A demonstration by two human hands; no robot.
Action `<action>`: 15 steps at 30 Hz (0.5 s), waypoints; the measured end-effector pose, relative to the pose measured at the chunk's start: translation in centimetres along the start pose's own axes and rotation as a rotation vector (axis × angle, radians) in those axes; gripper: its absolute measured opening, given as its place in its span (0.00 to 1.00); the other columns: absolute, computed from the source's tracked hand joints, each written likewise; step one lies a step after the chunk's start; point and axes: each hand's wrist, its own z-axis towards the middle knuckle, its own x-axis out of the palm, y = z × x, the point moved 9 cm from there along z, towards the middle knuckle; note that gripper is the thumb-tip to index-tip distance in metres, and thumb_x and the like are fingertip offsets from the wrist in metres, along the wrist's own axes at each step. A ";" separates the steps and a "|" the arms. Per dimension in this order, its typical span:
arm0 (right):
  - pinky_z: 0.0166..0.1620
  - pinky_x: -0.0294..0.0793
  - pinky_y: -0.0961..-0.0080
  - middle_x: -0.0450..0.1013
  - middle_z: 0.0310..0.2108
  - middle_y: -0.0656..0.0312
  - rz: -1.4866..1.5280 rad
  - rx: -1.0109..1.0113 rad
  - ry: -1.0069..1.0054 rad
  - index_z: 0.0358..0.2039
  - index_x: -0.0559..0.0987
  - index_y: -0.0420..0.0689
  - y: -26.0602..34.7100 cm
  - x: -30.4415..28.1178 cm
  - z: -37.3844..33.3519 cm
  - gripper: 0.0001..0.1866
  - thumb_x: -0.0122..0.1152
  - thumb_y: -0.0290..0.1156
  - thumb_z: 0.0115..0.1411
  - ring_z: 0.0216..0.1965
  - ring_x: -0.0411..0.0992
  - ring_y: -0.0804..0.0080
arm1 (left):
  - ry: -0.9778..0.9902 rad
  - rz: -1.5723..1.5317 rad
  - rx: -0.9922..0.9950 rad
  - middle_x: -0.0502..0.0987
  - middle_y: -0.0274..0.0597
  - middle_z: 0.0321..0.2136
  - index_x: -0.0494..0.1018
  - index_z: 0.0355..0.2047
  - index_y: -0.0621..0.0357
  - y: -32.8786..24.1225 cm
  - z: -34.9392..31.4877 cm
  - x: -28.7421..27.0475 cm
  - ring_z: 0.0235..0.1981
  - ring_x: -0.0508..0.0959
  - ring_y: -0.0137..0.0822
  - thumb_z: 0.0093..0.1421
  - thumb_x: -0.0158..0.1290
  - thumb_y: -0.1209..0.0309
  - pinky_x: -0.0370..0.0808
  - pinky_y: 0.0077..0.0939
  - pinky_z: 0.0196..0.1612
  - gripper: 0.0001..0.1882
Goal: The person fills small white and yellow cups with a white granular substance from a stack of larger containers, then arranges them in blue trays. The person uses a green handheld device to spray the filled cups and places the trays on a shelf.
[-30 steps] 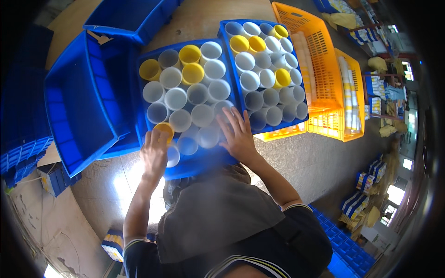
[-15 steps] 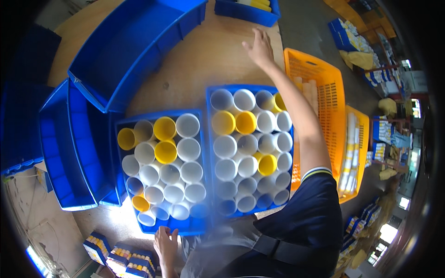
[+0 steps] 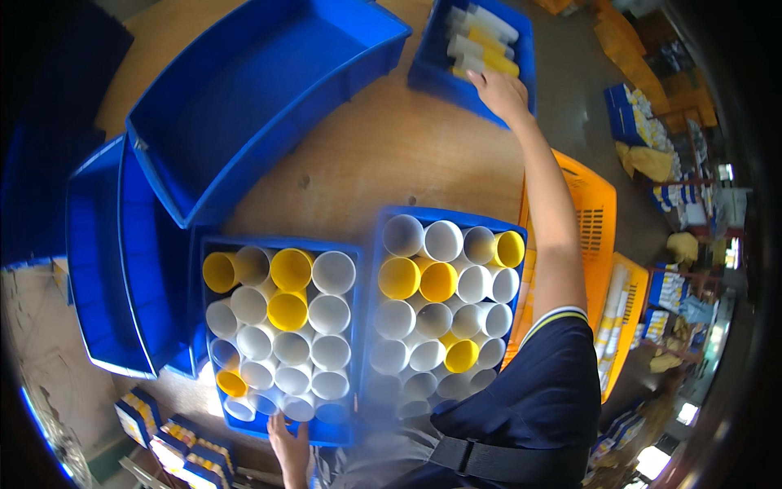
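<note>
My right hand (image 3: 500,96) reaches over the near side of a small blue bin (image 3: 472,108) at the far right of the table. Its fingers are stretched out at the ends of white and yellow tubes (image 3: 484,49) lying there; I cannot see a grip. At the near edge of the left tube-filled blue bin (image 3: 359,326), my left hand (image 3: 287,447) has its fingers up by the rim, thumb apart. White tubes (image 3: 331,312) and several yellow tubes (image 3: 287,310) stand on end in it. Beside it, a second blue bin (image 3: 456,215) holds more upright tubes.
A large blue bin (image 3: 236,106) lies at the far left of the wooden table (image 3: 342,151), with another blue bin (image 3: 98,261) beside it. Orange baskets (image 3: 599,196) stand right of my arm. Filled blue boxes (image 3: 175,440) sit on the floor at lower left.
My right hand has moved from over the table to the tubes in the far bin. My left hand has come up against the near bin's edge. The view has tilted toward the far side.
</note>
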 end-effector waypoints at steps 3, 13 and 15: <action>0.43 0.75 0.53 0.79 0.38 0.49 -0.089 -0.115 0.062 0.37 0.82 0.46 -2.0 1.5 -2.3 0.17 0.59 0.48 0.62 0.42 0.77 0.49 | -0.156 0.131 0.084 0.75 0.55 0.43 0.71 0.49 0.67 -0.1 -0.3 -0.6 0.45 0.74 0.56 0.51 0.64 0.72 0.70 0.47 0.48 0.25; 0.57 0.69 0.65 0.73 0.55 0.44 0.278 -0.360 0.205 0.61 0.69 0.38 -3.9 5.1 -8.2 0.29 0.63 0.39 0.64 0.58 0.71 0.50 | -0.366 -0.136 0.033 0.81 0.49 0.36 0.77 0.43 0.63 1.1 -2.6 -2.2 0.34 0.81 0.43 0.57 0.56 0.80 0.77 0.33 0.41 0.13; 0.57 0.69 0.66 0.73 0.55 0.44 0.352 -0.289 0.088 0.61 0.69 0.39 -2.0 0.3 -9.8 0.29 0.62 0.39 0.64 0.58 0.71 0.51 | -0.431 -0.110 0.062 0.81 0.49 0.35 0.78 0.44 0.63 0.3 -3.8 -4.6 0.32 0.81 0.41 0.59 0.56 0.80 0.78 0.30 0.40 0.12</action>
